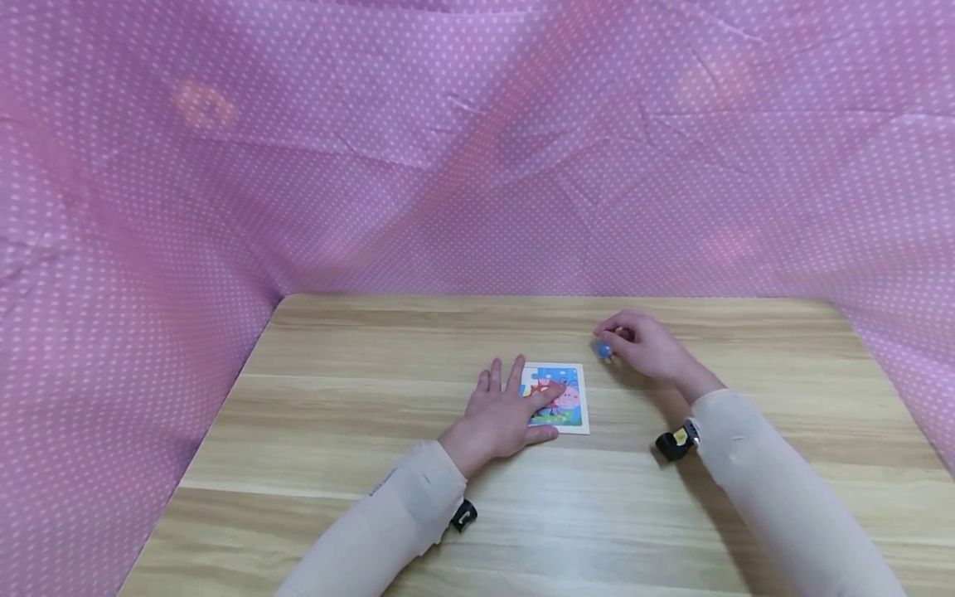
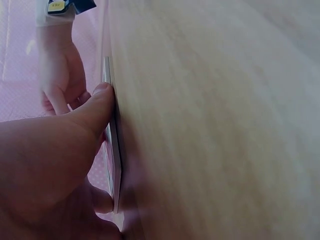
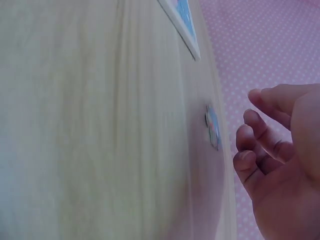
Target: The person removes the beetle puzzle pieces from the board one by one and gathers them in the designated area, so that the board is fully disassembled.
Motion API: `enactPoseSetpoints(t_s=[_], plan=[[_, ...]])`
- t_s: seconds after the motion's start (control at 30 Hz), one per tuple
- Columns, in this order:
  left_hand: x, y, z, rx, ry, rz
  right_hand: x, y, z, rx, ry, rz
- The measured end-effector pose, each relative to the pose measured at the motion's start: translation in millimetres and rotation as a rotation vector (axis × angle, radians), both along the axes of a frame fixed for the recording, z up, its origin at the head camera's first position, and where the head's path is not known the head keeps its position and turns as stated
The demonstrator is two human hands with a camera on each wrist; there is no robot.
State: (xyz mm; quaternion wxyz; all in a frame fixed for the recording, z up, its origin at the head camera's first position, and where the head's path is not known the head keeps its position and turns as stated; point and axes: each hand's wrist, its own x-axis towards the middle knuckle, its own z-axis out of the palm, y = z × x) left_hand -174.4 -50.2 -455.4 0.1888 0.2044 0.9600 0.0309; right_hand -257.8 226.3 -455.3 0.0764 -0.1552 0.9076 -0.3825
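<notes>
A small jigsaw puzzle [image 1: 569, 419] in a white frame, printed with a pink cartoon pig on blue, lies flat on the wooden table. My left hand [image 1: 500, 419] spreads over its left side with fingers extended, covering part of the picture; in the left wrist view the thumb touches the edge of the puzzle board [image 2: 116, 165]. To the right of the frame, a loose blue puzzle piece [image 3: 213, 127] lies on the tabletop. My right hand [image 1: 645, 344] hovers just above that piece, fingers loosely bent, and the right wrist view shows nothing between thumb and fingertips.
The wooden table [image 1: 336, 348] reaches to a pink polka-dot cloth [image 1: 507, 207] hung behind it and along both sides. A black wrist device [image 1: 675, 444] hangs under the right sleeve, another [image 1: 464, 516] under the left.
</notes>
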Motion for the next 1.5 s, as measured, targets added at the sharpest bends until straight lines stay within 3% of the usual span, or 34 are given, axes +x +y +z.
enactPoseSetpoints(t_s=[0.37, 0.8, 1.27, 1.5], plan=[[0.1, -0.6, 2.2, 0.005, -0.014, 0.006, 1.5, -23.4, 1.5, -0.028, 0.048, 0.104], [-1.6, -0.4, 2.7, -0.005, -0.018, -0.008, -0.4, -45.4, -2.9, -0.08, 0.013, 0.181], [-4.0, -3.4, 2.1, -0.022, -0.002, -0.031, -4.0, -70.0, -5.7, 0.003, 0.013, 0.3], [-4.1, -3.8, 2.9, -0.012, -0.02, -0.023, -6.6, -77.5, -7.1, 0.008, -0.03, 0.327]])
